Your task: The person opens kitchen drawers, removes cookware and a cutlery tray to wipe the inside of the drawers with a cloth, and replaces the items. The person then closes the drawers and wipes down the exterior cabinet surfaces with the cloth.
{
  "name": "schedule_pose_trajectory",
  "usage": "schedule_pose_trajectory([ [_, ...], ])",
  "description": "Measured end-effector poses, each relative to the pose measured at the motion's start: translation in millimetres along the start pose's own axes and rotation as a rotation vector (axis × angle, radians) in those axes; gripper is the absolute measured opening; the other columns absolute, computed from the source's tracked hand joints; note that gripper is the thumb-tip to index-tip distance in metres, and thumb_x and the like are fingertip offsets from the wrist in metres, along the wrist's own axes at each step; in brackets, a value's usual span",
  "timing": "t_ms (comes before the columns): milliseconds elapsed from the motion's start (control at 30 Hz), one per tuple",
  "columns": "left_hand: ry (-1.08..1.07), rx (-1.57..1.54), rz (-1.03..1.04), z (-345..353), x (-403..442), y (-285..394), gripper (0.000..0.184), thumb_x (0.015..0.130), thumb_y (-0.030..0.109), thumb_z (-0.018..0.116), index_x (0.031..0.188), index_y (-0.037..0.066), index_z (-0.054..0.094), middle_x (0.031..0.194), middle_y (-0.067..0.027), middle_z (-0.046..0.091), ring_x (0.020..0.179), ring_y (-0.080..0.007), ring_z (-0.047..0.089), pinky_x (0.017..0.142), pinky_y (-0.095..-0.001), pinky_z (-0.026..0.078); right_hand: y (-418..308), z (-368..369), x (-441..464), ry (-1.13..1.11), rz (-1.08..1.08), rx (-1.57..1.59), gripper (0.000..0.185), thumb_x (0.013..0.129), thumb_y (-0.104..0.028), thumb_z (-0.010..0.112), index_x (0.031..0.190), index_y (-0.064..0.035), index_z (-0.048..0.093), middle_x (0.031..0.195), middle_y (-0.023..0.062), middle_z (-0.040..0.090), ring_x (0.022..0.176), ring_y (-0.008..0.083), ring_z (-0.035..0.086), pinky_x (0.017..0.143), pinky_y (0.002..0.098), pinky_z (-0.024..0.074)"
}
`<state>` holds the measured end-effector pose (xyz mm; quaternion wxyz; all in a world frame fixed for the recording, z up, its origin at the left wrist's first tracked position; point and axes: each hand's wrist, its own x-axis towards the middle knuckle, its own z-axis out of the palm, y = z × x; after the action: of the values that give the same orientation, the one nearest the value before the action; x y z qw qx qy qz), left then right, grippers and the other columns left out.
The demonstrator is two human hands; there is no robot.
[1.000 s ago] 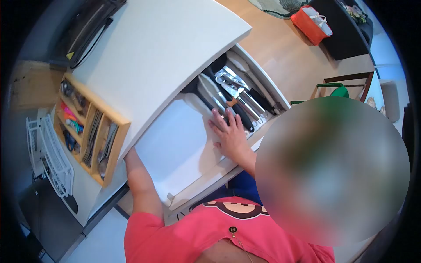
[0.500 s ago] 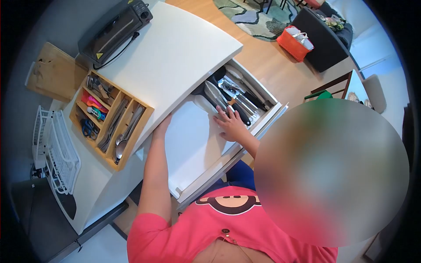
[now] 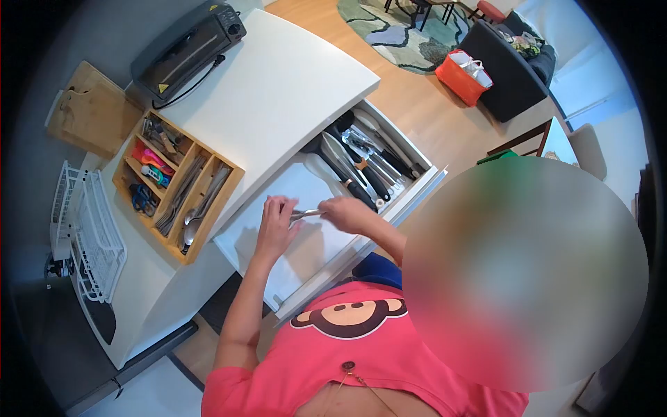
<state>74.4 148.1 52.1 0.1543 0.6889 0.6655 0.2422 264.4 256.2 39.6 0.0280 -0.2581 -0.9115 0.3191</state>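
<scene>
A thin metal utensil (image 3: 307,213) spans the gap between my hands, above the pale bottom of the open drawer (image 3: 300,260). My right hand (image 3: 344,215) is closed around its right end. The fingers of my left hand (image 3: 277,214) are bent around its left end, which they partly hide. What kind of utensil it is, I cannot make out. Beyond my right hand, dark-handled tongs (image 3: 342,156) and several other kitchen tools (image 3: 372,160) lie in the right part of the drawer.
Left of the drawer, a wooden cutlery tray (image 3: 233,182) holds spoons, forks and scissors on the white counter (image 3: 278,69). A toaster oven (image 3: 191,52), cutting boards (image 3: 94,111) and a white rack (image 3: 104,229) stand farther left. An orange bag (image 3: 460,78) is on the floor.
My left hand has come out from beneath the counter edge to over the drawer. My right hand has moved left off the tools, and a metal utensil is now between both hands.
</scene>
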Motion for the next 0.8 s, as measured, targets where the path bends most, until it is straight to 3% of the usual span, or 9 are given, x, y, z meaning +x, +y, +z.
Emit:
schedule_pose_trajectory([
  [33, 0.057, 0.024, -0.005, 0, 3, -4, 0.053, 0.073, 0.015, 0.067, 0.121, 0.007, 0.047, 0.119, -0.0157, 0.044, 0.111, -0.0366, 0.041, 0.101, -0.0474, 0.030, 11, -4, -3, 0.043, 0.028, 0.098, 0.016, 0.079, -0.020, 0.060, 0.088, -0.0062, 0.059, 0.080, 0.0143, 0.061, 0.087, 0.0346, 0.058, 0.077, 0.0453, 0.0445],
  [100, 0.171, 0.066, -0.018, 8, 5, -20, 0.060, 0.078, 0.022, 0.064, 0.131, 0.007, 0.040, 0.129, -0.0170, 0.038, 0.118, -0.0392, 0.037, 0.104, -0.0490, 0.025, 38, -21, -14, 0.198, 0.114, 0.107, 0.015, 0.081, -0.017, 0.056, 0.090, -0.0049, 0.058, 0.086, 0.0181, 0.058, 0.087, 0.0371, 0.057, 0.072, 0.0433, 0.0468],
  [133, 0.087, 0.223, -0.021, 13, 1, -47, 0.061, 0.084, 0.030, 0.058, 0.135, 0.006, 0.034, 0.134, -0.0186, 0.036, 0.123, -0.0398, 0.032, 0.105, -0.0486, 0.023, 49, -32, -19, 0.251, 0.207, 0.083, 0.015, 0.082, -0.017, 0.055, 0.089, -0.0043, 0.057, 0.088, 0.0187, 0.057, 0.087, 0.0376, 0.056, 0.072, 0.0440, 0.0464],
  [200, 0.023, 0.276, -0.266, 23, -6, -93, 0.059, 0.087, 0.033, 0.053, 0.134, 0.004, 0.034, 0.129, -0.0212, 0.041, 0.122, -0.0378, 0.035, 0.103, -0.0473, 0.026, 70, -51, -22, 0.341, 0.361, 0.012, 0.015, 0.084, -0.016, 0.053, 0.090, -0.0031, 0.055, 0.091, 0.0198, 0.054, 0.086, 0.0384, 0.056, 0.074, 0.0450, 0.0456],
  [333, 0.263, 0.331, -0.302, 22, -16, -168, 0.050, 0.085, 0.028, 0.056, 0.126, 0.002, 0.044, 0.124, -0.0218, 0.046, 0.120, -0.0375, 0.038, 0.100, -0.0506, 0.030, 127, -47, -10, 0.563, 0.450, -0.026, 0.019, 0.085, -0.018, 0.052, 0.095, -0.0016, 0.052, 0.092, 0.0207, 0.054, 0.089, 0.0383, 0.053, 0.077, 0.0459, 0.0434],
  [467, 0.209, 0.299, -0.466, 13, -26, -196, 0.046, 0.086, 0.026, 0.054, 0.124, 0.002, 0.046, 0.125, -0.0217, 0.046, 0.118, -0.0389, 0.040, 0.100, -0.0507, 0.030, 146, -38, 4, 0.617, 0.485, -0.147, 0.016, 0.083, -0.017, 0.054, 0.093, -0.0047, 0.054, 0.093, 0.0173, 0.057, 0.087, 0.0350, 0.054, 0.075, 0.0450, 0.0439],
  [567, 0.156, 0.299, -0.511, 21, -26, -197, 0.043, 0.086, 0.025, 0.053, 0.123, 0.002, 0.047, 0.126, -0.0217, 0.045, 0.117, -0.0399, 0.041, 0.100, -0.0507, 0.030, 141, -38, 3, 0.540, 0.523, -0.363, 0.014, 0.081, -0.016, 0.056, 0.091, -0.0063, 0.056, 0.093, 0.0150, 0.058, 0.085, 0.0313, 0.054, 0.074, 0.0435, 0.0449],
  [733, 0.040, 0.198, -0.388, 62, -21, -145, 0.043, 0.084, 0.020, 0.053, 0.124, 0.003, 0.047, 0.122, -0.0226, 0.049, 0.111, -0.0409, 0.047, 0.096, -0.0498, 0.035, 129, -39, 3, 0.609, 0.527, -0.316, 0.026, 0.078, -0.020, 0.062, 0.098, -0.0045, 0.057, 0.102, 0.0168, 0.051, 0.093, 0.0326, 0.050, 0.077, 0.0415, 0.0447],
  [800, 0.077, 0.391, -0.200, 79, -18, -94, 0.053, 0.080, 0.019, 0.056, 0.129, 0.006, 0.043, 0.135, -0.0139, 0.040, 0.126, -0.0384, 0.030, 0.103, -0.0490, 0.026, 120, -40, 1, 0.640, 0.479, -0.310, 0.032, 0.078, -0.018, 0.062, 0.106, -0.0055, 0.057, 0.106, 0.0160, 0.051, 0.098, 0.0332, 0.049, 0.078, 0.0417, 0.0444],
])
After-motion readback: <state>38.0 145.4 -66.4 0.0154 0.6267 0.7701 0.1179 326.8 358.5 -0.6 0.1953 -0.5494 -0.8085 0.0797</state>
